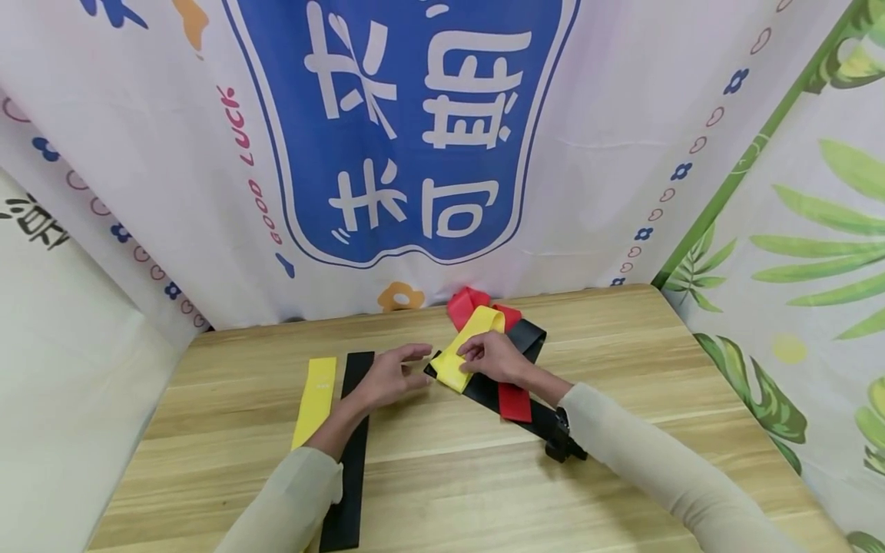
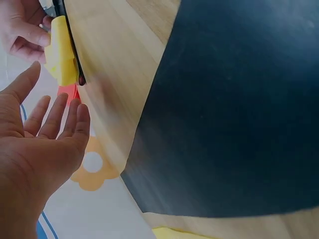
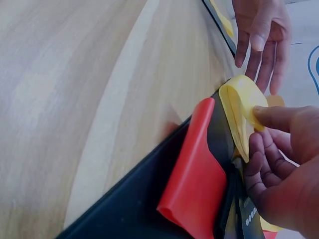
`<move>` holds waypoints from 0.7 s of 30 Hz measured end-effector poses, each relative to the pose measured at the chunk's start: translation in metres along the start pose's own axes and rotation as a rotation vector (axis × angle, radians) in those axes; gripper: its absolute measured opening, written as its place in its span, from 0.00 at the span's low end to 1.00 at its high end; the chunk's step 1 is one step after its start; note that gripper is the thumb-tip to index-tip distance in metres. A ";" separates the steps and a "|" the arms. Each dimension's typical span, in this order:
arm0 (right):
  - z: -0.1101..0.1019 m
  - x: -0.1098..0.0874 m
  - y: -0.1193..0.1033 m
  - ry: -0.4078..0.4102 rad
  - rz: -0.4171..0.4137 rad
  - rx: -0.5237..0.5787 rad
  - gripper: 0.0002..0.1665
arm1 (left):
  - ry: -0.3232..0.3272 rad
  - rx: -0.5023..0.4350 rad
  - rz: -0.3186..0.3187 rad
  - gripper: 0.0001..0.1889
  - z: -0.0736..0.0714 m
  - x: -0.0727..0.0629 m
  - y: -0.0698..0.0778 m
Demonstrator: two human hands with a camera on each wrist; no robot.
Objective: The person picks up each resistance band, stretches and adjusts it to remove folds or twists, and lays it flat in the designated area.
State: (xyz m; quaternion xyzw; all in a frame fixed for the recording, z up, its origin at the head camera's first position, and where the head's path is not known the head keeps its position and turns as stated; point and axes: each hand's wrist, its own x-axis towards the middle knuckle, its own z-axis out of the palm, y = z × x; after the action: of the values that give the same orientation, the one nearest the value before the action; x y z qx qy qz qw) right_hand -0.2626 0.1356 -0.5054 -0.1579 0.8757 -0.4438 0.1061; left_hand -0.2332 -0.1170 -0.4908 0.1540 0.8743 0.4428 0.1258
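Over the wooden table, my right hand pinches a folded yellow elastic band between thumb and fingers. This band loops round the end of a long black band lying slantwise. A red band crosses the same black one, with its other part at the table's back edge. Another black loop sits behind the right hand. In the right wrist view, the yellow band bends over the black strip, the thumb on it. My left hand hovers apart with fingers spread, holding nothing.
Left of centre, a flat black band and a flat yellow band lie side by side, partly under the left forearm. A printed curtain hangs along the table's back edge. Leaf-patterned cloth covers the right side.
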 end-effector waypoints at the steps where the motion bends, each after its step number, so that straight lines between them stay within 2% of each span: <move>1: -0.001 0.000 0.000 0.004 0.006 0.025 0.14 | -0.002 0.000 0.006 0.30 0.001 0.001 0.000; 6: -0.004 -0.001 -0.001 0.006 0.008 0.125 0.14 | -0.009 0.001 0.027 0.31 0.005 0.005 -0.001; 13: -0.011 -0.002 -0.005 0.002 -0.029 0.134 0.08 | -0.012 0.015 0.015 0.32 0.012 0.010 -0.001; 21: -0.016 -0.003 -0.011 -0.019 -0.056 0.213 0.07 | 0.019 0.052 0.013 0.31 0.021 0.016 0.001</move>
State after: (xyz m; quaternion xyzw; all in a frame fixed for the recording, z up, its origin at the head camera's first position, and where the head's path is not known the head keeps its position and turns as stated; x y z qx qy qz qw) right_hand -0.2630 0.1422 -0.4872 -0.1743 0.8179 -0.5355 0.1183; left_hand -0.2403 -0.0945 -0.5033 0.1585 0.8856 0.4224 0.1106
